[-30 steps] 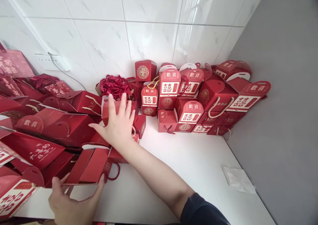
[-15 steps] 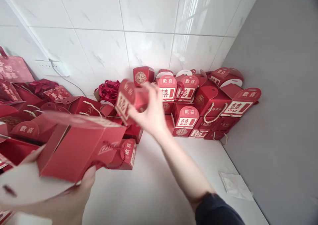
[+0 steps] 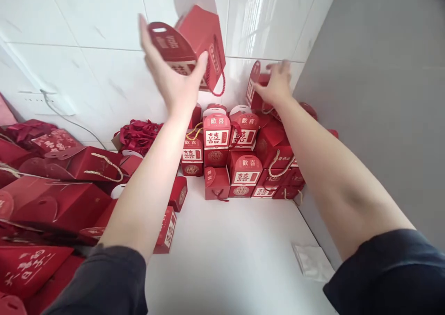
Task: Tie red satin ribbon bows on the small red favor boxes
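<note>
My left hand (image 3: 174, 76) is raised in front of the tiled wall, closed around a red gift box (image 3: 205, 36). That box is tilted, with its rounded flaps standing apart and a red cord handle hanging on its right side. My right hand (image 3: 280, 84) grips a smaller red gift box (image 3: 259, 90) above the back right of the stack. Beneath both hands stand piled red gift boxes (image 3: 245, 171) with white labels and gold round emblems. My right forearm hides part of the stack's right side.
More red boxes (image 3: 69, 194) crowd the left side, with dark red ribbon (image 3: 139, 134) behind them. A white packet (image 3: 313, 261) lies on the white tabletop (image 3: 225, 250) near the grey partition (image 3: 392, 97). A cable (image 3: 74, 118) runs down the wall at left.
My left hand has lifted its box from lower left to upper middle. My right hand has carried its box rightward and up, over the stack. The view has shifted slightly.
</note>
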Demonstrator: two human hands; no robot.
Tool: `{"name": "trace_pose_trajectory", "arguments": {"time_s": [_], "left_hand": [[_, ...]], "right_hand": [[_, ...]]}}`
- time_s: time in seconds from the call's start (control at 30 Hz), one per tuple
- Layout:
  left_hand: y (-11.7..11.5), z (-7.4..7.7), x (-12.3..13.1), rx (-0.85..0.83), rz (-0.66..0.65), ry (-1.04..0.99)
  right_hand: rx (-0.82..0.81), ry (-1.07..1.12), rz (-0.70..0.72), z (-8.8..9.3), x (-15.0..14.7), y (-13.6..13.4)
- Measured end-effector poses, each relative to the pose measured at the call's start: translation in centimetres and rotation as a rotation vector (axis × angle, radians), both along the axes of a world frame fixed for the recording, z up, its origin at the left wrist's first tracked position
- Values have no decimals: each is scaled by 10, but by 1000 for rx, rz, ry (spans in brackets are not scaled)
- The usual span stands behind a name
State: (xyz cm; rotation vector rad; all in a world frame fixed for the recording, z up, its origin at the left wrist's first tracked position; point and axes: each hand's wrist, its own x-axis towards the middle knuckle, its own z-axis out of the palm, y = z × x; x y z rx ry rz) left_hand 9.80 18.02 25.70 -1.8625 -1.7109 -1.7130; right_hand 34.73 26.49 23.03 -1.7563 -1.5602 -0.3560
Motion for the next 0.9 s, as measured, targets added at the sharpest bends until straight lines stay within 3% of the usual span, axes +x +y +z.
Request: {"name": "trace_pose_trajectory", "arguments": {"time_s": [0.07,0.17,0.27,0.4,0.5,0.6,0.7,0.83,0.9], "left_hand": [[29,-8,23,141,-54,-24],[69,-23,42,-23,-171,1],[99,-33,50,-91,-239,30],[121,-37,56,-234,-363,93],[119,-37,54,-348,-364,100],[93,-31,40,-234,-256,68],[40,-16,11,-80,-216,107],[-54,1,-39,24,-243,379],[-95,-1,-63,-47,-158,416]], "right_hand": [[-150,24,42,-17,9,12],[-166,66,32,-31,20,14],[-184,10,-19,-30,25,3],[-193,-60,-14,-21,21,-15],[-126,-52,-2,-16,9,-27],[20,-59,29,-16,-14,-43],[161,-44,207,-29,-52,-65],[168,-22,663,-76,-124,-111],[81,-10,881,-110,-161,-136]]}}
